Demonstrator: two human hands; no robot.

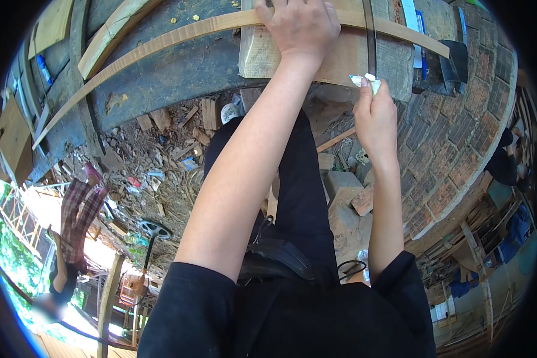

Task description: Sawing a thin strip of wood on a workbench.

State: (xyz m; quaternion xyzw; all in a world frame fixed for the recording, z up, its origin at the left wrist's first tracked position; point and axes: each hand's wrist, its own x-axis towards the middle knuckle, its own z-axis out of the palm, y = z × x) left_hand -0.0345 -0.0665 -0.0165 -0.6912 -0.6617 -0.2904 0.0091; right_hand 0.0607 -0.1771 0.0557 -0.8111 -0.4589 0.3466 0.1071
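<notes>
My left hand point(298, 27) is at the top centre, gripping a long thin wooden strip point(161, 42) that lies over a thick pale board point(262, 56) and stretches far to the left. My fingertips are partly cut off by the upper edge. My right hand point(376, 119) is closed round the pale wrapped handle point(370, 83) of a long, narrow metal blade point(371, 42), which runs upright in view across the strip, right of my left hand. A blue, flat tool or ruler point(421, 48) and a dark piece point(453, 68) lie right of the board.
The dark workbench point(125, 107) carries more timber point(113, 30). Wood scraps point(167, 149) litter the ground around my legs. A curved brick surface point(453, 131) is at right. One person in plaid trousers point(80, 215) is at left; another in dark clothing point(504, 161) is at far right.
</notes>
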